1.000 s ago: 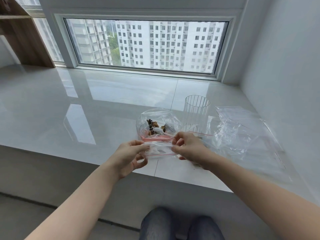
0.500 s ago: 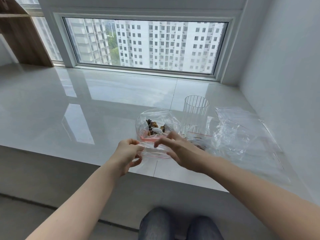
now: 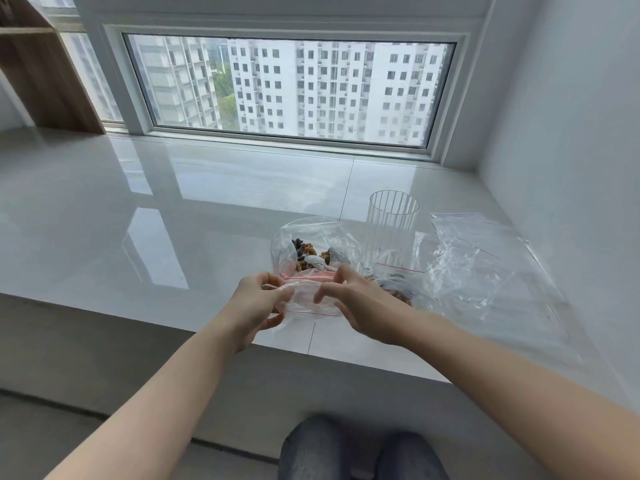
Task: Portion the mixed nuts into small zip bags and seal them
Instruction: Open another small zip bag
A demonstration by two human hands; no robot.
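Observation:
A small clear zip bag [image 3: 313, 301] with a thin red line hangs just above the front of the white ledge [image 3: 173, 216]. My left hand [image 3: 258, 301] pinches its left end. My right hand [image 3: 360, 303] is at its right end, thumb and curled fingers closed on the plastic near the top. Right behind it lies a larger clear bag [image 3: 294, 233] with mixed nuts [image 3: 304, 252] and a white scoop [image 3: 315, 261] inside. Some more nuts in plastic [image 3: 400, 294] show just right of my right hand.
A ribbed clear glass [image 3: 393, 226] stands behind my right hand. A loose pile of empty clear zip bags [image 3: 485, 265] spreads to the right, up to the white wall. The ledge's front edge runs under my wrists. My knees are below.
My right hand slid left along the small bag's top from the right end, then settled near its right part. The left hand kept its pinch on the left end.

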